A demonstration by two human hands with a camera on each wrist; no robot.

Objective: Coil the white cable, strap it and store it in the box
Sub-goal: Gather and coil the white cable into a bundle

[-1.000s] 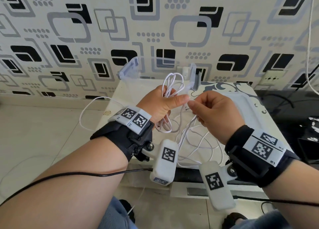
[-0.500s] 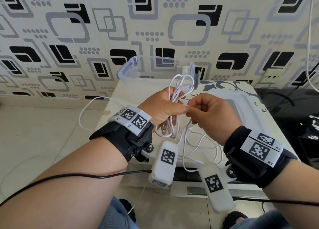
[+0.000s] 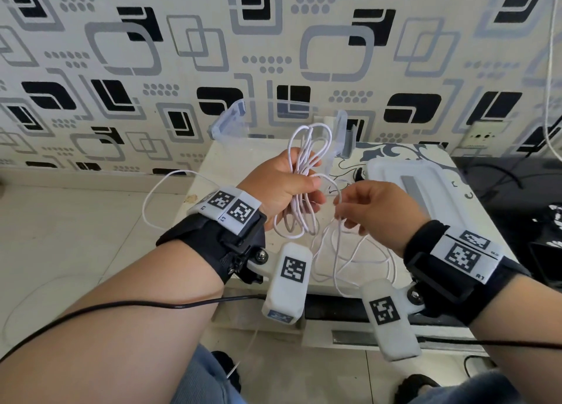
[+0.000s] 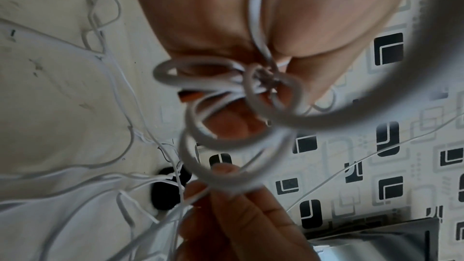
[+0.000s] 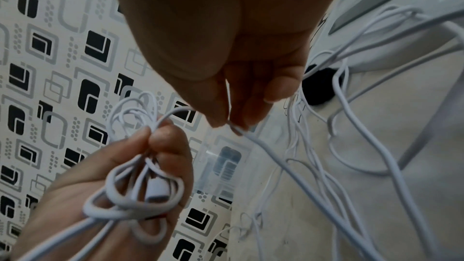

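My left hand (image 3: 279, 187) grips a bundle of several loops of the white cable (image 3: 307, 148) above the small white table (image 3: 213, 166). The thumb presses across the loops. In the right wrist view a white plug end (image 5: 155, 190) sits among the loops in that hand (image 5: 75, 195). My right hand (image 3: 365, 209), just right of and below the left, pinches a loose strand (image 5: 251, 136) between thumb and fingertips. The remaining cable (image 3: 349, 260) lies tangled on the table. The clear box (image 3: 228, 120) stands open at the table's back edge.
The box's lid (image 3: 425, 178) lies on the table to the right. A small black object (image 5: 319, 86) rests beside it. One cable loop (image 3: 149, 203) hangs over the table's left edge. A wall socket (image 3: 483, 136) and a dark stand with black cables (image 3: 517, 187) are at right.
My right hand came up to the left thumb, then drew away down and to the right with a strand. The bundle in the left hand has risen slightly.
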